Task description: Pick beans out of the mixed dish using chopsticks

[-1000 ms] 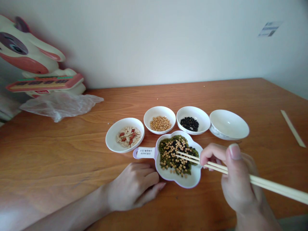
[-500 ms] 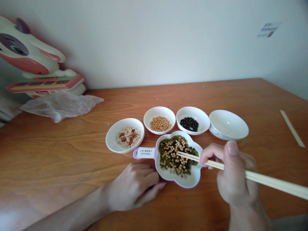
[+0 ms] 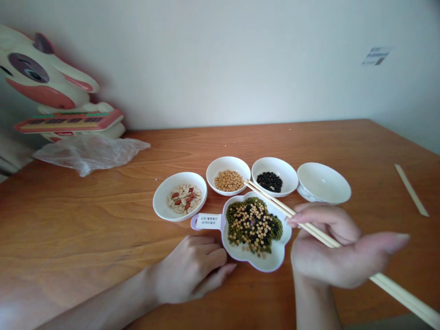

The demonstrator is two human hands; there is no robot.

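My right hand (image 3: 323, 259) grips a pair of pale wooden chopsticks (image 3: 275, 201), thumb stretched out to the right. Their tips hover at the right rim of the bowl of yellow soybeans (image 3: 228, 180); whether a bean sits between them I cannot tell. Below the chopsticks lies a flower-shaped dish (image 3: 272, 262) with a purple rim and labelled handle, holding mixed green, black and yellow beans (image 3: 252, 224). Beside its left edge, my left hand (image 3: 194, 268) rests on the table, fingers curled in with nothing visible in them.
Around the dish stand a bowl of peanuts (image 3: 161, 201), a bowl of black beans (image 3: 270, 181) and an empty white bowl (image 3: 325, 181). A loose wooden stick (image 3: 411, 190) lies at the right. Back left are a plastic bag (image 3: 91, 153) and a cow toy (image 3: 68, 98) with a keyboard.
The chopstick tips have risen from the beans in the dish and moved up and left to the soybean bowl. My right hand has turned, its thumb swinging outward. My left hand stays put.
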